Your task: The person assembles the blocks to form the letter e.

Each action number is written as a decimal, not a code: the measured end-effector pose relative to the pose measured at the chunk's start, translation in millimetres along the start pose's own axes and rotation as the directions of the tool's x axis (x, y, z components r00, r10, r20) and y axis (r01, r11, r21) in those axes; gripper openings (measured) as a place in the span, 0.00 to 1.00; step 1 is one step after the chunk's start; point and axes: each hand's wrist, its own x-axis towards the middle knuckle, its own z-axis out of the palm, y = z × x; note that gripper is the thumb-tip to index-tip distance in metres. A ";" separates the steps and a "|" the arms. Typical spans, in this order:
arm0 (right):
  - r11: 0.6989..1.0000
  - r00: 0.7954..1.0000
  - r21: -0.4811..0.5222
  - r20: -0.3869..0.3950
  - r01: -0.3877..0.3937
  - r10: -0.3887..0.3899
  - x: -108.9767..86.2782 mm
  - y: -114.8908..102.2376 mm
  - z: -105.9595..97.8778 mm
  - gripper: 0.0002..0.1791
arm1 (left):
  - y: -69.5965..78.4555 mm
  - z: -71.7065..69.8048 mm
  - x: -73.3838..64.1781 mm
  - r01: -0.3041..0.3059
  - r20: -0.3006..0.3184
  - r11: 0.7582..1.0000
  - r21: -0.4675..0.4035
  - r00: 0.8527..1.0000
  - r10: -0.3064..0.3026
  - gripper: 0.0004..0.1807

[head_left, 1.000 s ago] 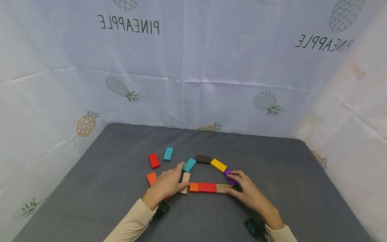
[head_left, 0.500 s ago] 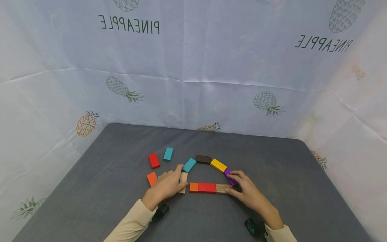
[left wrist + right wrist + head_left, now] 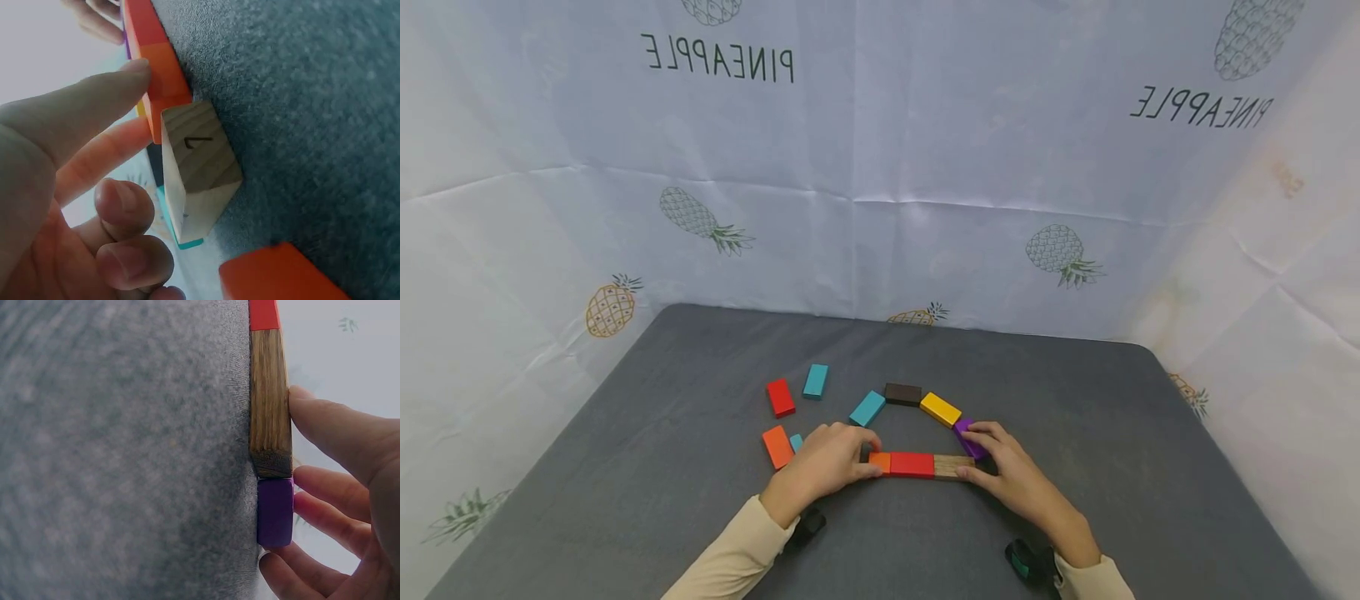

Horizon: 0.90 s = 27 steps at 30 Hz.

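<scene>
In the head view, my left hand (image 3: pixel 827 467) is at the left end of a straight row, its thumb and index finger pinching the orange block (image 3: pixel 880 463). A red block (image 3: pixel 912 465) and a brown wooden block (image 3: pixel 953 467) continue that row. A pale wooden block (image 3: pixel 197 144) stands beside my left fingers, hidden by the hand in the head view. My right hand (image 3: pixel 1018 475) spreads at the other end, thumb on the brown wooden block and fingers touching the purple block (image 3: pixel 275 512). Turquoise (image 3: pixel 868 408), dark brown (image 3: pixel 903 394) and yellow (image 3: pixel 941 409) blocks form an arch behind.
Left of the arch lie a loose red block (image 3: pixel 781 398), a turquoise block (image 3: pixel 816 382) and an orange block (image 3: pixel 778 447). A further turquoise piece (image 3: pixel 796 442) peeks out by my left hand. A pineapple-print cloth (image 3: pixel 880 250) hangs behind the grey table (image 3: pixel 1075 400).
The pale wooden block shifted slightly left under my left hand. That hand then left it and moved right to the orange block. My right hand has stayed in place.
</scene>
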 end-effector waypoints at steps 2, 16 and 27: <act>1.000 1.000 -0.002 0.001 0.003 -0.003 0.2 -0.2 0.0 0.30 | -1.4 0.1 -0.2 0.005 -0.004 1.000 -0.001 1.000 -0.005 0.14; 1.000 1.000 0.005 0.012 -0.020 0.020 0.3 -2.6 -2.7 0.30 | -7.9 -2.3 -0.8 0.028 -0.018 0.999 0.014 0.999 -0.028 0.15; 1.000 1.000 -0.001 0.011 -0.020 0.020 0.1 -1.7 -1.9 0.30 | -4.3 -1.2 0.3 0.030 -0.005 1.000 -0.002 1.000 -0.030 0.15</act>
